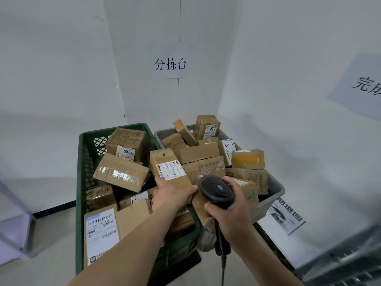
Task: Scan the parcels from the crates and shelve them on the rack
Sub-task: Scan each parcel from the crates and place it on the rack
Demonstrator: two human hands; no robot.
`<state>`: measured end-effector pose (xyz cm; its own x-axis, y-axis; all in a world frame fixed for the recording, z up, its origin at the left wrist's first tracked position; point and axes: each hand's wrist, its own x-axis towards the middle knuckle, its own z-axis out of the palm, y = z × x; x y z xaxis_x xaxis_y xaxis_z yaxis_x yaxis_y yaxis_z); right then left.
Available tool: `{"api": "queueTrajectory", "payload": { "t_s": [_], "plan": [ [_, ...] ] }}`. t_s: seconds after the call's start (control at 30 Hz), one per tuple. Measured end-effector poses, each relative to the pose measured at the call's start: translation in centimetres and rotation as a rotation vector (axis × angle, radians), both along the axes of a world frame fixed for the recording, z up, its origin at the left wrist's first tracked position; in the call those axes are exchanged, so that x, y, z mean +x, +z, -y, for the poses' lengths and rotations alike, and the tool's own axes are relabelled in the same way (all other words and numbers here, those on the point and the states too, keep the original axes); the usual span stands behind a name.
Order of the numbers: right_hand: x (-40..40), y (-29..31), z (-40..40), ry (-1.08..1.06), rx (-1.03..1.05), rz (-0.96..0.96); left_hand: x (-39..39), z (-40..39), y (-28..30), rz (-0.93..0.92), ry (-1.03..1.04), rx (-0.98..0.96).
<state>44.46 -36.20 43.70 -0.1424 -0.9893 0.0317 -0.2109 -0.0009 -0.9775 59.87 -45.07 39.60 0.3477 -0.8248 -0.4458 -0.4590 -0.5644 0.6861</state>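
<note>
1. While the left hand [172,194] grips the lower end of a small cardboard parcel [169,169], thumb on one edge and fingers curled round the other, the step in hand looks to be the scan, so the white label [172,169] should stay turned up toward the reader.
2. The right hand [228,205] is wrapped round the handle of a black scanner [216,190], whose round head sits just beside the parcel's near corner; tilting that head toward the barcode would probably give a clean read.
3. The person would do well to hold the parcel steady and clear of the heap.
4. The parcel is raised between the green crate [82,182] and the grey tub [274,193], above other boxes, just left of the scanner.
5. No rack is in view.
</note>
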Motion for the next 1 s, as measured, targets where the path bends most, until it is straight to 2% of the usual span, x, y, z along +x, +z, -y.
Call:
{"api": "queueTrajectory", "payload": {
  "t_s": [0.2,0.47,0.67,0.87,1.0],
  "plan": [
    [-0.1,-0.5,0.7,-0.018,-0.001,-0.01,-0.1,1.2,0.0,-0.108,0.073,-0.01],
    [-0.9,-0.8,1.7,-0.024,0.002,-0.055,-1.2,0.8,0.3,-0.05,-0.018,-0.136],
    [-1.3,-0.9,2.5,0.035,-0.011,-0.069,-0.1,1.2,1.0,0.004,-0.018,-0.1],
    [-0.5,-0.3,3.3,0.089,0.054,-0.052,2.8,2.6,1.5,-0.067,-0.079,-0.109],
    [0.0,-0.3,4.0,0.124,0.026,-0.064,4.5,2.2,3.6,-0.147,-0.139,-0.136]
  ]
}}
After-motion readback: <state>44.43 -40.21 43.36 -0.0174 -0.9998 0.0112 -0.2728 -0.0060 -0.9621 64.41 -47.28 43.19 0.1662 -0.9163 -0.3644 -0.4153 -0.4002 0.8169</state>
